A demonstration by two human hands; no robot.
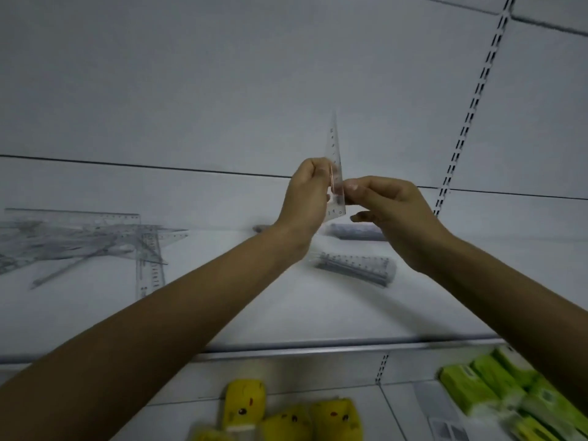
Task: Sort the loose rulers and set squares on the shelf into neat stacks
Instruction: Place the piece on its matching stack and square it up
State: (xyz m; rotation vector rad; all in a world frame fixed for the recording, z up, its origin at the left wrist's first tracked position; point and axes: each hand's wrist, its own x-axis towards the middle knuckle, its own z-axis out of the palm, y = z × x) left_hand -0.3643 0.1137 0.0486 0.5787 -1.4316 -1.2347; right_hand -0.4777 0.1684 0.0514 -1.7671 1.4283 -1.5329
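Head view: left hand (pixel 307 192) and right hand (pixel 389 211) both pinch the lower end of a clear set square (pixel 335 148), held upright above the shelf (pixel 254 310), well right of the loose pile (pixel 79 240). It is probably light, stiff, thin and slippery plastic, so it is best gripped by the edges.

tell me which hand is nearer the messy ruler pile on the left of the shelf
Left. The left hand is raised to the right of the ruler pile; the right hand is further right still. Both hold the set square.
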